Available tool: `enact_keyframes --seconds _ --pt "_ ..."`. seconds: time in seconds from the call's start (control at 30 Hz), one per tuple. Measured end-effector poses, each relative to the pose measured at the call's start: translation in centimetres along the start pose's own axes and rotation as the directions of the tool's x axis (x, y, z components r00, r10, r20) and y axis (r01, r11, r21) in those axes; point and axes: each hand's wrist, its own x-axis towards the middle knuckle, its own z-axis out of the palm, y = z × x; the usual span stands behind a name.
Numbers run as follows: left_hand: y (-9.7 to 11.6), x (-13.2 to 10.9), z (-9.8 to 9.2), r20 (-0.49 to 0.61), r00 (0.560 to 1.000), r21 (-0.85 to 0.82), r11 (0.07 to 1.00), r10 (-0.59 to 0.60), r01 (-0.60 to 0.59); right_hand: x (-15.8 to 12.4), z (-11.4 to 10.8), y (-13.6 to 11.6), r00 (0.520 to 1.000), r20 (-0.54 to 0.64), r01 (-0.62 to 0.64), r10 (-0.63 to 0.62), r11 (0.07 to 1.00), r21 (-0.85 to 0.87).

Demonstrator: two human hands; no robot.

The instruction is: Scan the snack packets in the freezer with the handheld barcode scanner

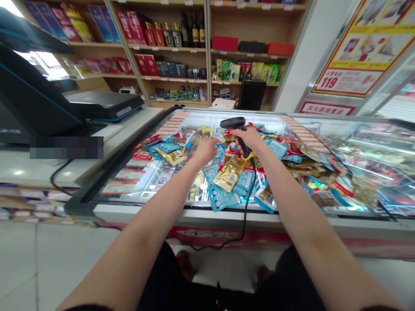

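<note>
"Two hands are over the freezer (129, 212). What does each one do?"

"The right hand (251, 137) has its fingers wrapped around the scanner (234, 122), up above the freezer. The left hand (207, 149) is beside it, low over the packs (278, 149). Its fingers are bent, but I can't tell if they grip one."

"What step is this?"

"It looks like getting a pack and the scanner lined up. I'd say that calls for a pack held flat, bar code facing the scanner."

"Where are the packs?"

"In a messy heap on top of the freezer's glass. Near the freezer's front edge, a gold pack (229, 172) lies on blue packs (223, 198)."

"What's in the freezer?"

"Some goods (167, 175) show through, too blurry to name. Behind the freezer, shelves (253, 21) hold boxes (225, 42), bottles (195, 34) and bags (235, 71)."
</note>
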Motion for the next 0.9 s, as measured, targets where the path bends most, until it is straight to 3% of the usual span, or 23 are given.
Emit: enact_keyframes --seconds 0.23,0.37,0.5,0.9 --pt "-1.1 0.3 -1.7 0.01 0.99 0.07 0.988 -0.139 0.138 -0.1 0.0 -0.1 1.0 -0.002 -0.021 0.021 0.999 -0.026" --pt "-2.0 0.1 -3.3 0.003 0.955 0.11 0.949 -0.296 0.294 -0.2 0.1 -0.1 1.0 0.002 -0.009 0.009 0.999 -0.032" --pt "-2.1 0.0 -3.6 -0.049 0.926 0.078 0.923 -0.374 0.377 -0.4 0.1 -0.3 1.0 0.001 -0.022 0.022 0.999 -0.043" --pt "-2.3 1.2 -1.9 0.028 0.957 -0.013 0.957 -0.289 0.289 -0.2 0.1 -0.1 1.0 0.015 -0.008 0.009 0.999 -0.039"
